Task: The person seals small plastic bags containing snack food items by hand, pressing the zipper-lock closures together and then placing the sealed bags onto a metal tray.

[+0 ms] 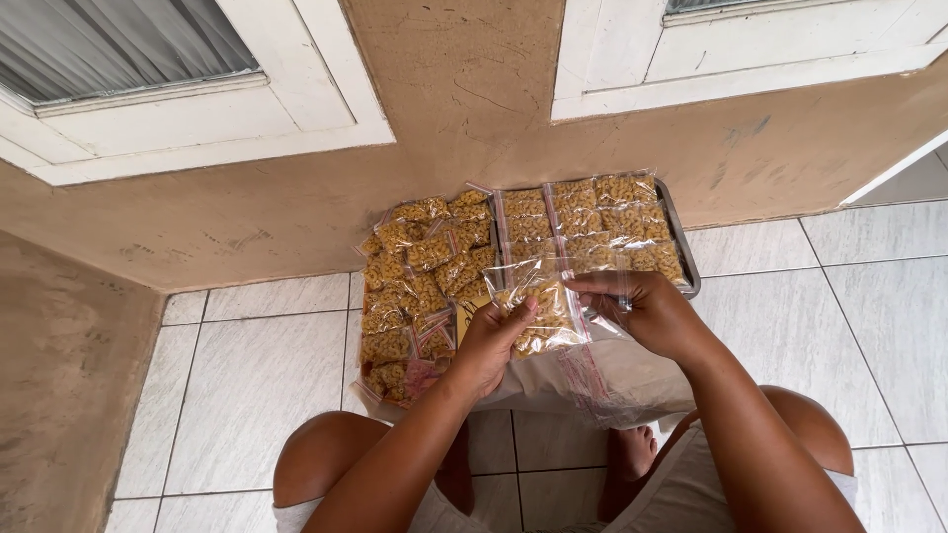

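Both hands pinch one crinkly clear zip bag (pixel 541 308) of golden ring-shaped snacks, left hand (pixel 491 341) at its lower edge, right hand (pixel 647 314) at its top, above a metal tray (pixel 683 247) and a heap of filled bags (pixel 420 286) on the tiled floor (pixel 257 380).

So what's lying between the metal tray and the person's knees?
In the head view, a pile of empty clear bags lies on the tiled floor between tray and knees.
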